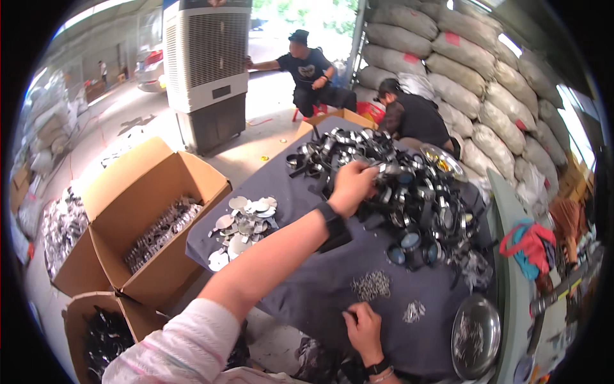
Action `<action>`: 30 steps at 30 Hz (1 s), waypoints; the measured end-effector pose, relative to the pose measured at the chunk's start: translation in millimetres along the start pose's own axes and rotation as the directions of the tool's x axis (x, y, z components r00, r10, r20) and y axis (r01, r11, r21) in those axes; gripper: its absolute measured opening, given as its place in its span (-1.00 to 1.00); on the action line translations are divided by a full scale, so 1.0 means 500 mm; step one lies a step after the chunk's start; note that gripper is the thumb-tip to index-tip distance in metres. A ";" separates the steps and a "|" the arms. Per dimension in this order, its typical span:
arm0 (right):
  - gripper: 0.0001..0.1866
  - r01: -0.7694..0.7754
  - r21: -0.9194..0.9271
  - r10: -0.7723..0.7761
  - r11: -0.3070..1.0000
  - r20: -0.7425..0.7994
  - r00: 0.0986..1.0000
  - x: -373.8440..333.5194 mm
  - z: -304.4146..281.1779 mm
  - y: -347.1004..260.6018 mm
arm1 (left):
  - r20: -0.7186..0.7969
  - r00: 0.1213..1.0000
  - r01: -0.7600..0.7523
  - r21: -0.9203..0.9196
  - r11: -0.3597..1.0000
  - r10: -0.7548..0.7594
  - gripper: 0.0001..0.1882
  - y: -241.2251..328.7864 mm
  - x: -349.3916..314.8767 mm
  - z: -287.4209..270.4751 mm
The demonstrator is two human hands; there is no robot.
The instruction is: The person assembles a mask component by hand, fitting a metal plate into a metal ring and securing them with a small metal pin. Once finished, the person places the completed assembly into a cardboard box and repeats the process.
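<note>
The left hand (355, 185) reaches over the table (307, 291) into a heap of watches (416, 205), its fingers curled inward against the upper part of the pile; whether they pinch one of the watches or merely touch it, I cannot tell. The heap covers the far middle and right of the dark tablecloth, black straps tangled among shiny round cases. The right hand (364, 329) is low over the near edge, fingers bent and close together (what they hold, if anything, is hidden), just below a patch of small metal pins (371, 285). A smaller cluster of silvery bits (414, 312) lies to its right, and beyond that is an oval metal tray (490, 313) with more small pieces in it. Thin round discs (240, 240) are piled near the left edge, beside an open cardboard box (195, 173) part filled with shiny parts
</note>
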State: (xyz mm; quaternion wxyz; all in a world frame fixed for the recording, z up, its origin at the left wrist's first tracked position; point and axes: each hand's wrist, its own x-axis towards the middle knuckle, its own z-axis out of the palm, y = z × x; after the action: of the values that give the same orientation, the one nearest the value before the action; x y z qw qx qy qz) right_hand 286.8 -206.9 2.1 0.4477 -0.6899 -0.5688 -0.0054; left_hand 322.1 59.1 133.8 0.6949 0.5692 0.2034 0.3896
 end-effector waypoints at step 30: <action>-0.88 0.028 0.060 -0.029 0.998 0.010 1.000 -0.008 0.013 -0.001 | -0.672 0.505 0.269 0.719 0.640 0.542 -0.73 0.028 -0.810 -0.913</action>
State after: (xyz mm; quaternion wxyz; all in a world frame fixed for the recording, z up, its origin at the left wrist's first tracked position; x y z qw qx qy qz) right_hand 281.7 -205.9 -3.8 0.4647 -0.6681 -0.5810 0.0089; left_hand -262.5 35.6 -41.0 0.1591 0.5492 0.6056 0.5534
